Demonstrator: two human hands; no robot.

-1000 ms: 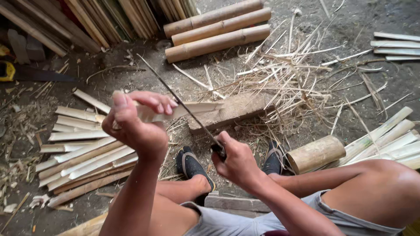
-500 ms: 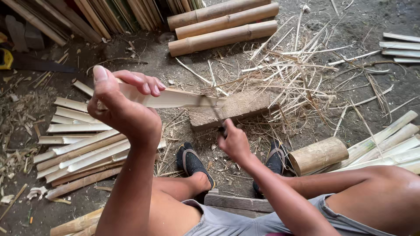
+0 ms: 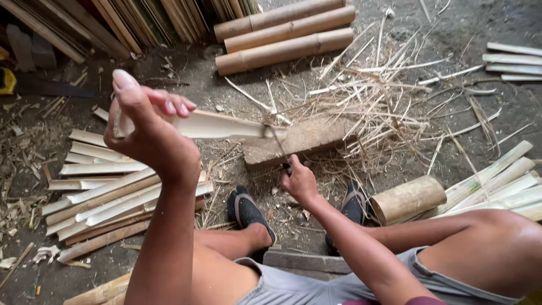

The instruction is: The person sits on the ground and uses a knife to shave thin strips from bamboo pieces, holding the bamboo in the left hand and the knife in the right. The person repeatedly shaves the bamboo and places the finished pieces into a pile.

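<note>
Dirt floor (image 3: 497, 22) lay littered w/ bamboo shavings (image 3: 384, 101); no containers in view, only loose piles; three round bamboo poles (image 3: 285, 34) lay side by side at the top, split slats (image 3: 107, 192) were stacked at left, a short bamboo log (image 3: 407, 199) sat at right. Left hand (image 3: 149, 133) was clamped on the near end of a bamboo slat (image 3: 226, 125), its far end resting on a wooden block (image 3: 299, 141); right hand (image 3: 299, 182) was closed on a knife (image 3: 278, 141), blade set into the slat's far end; hands well apart.
</note>
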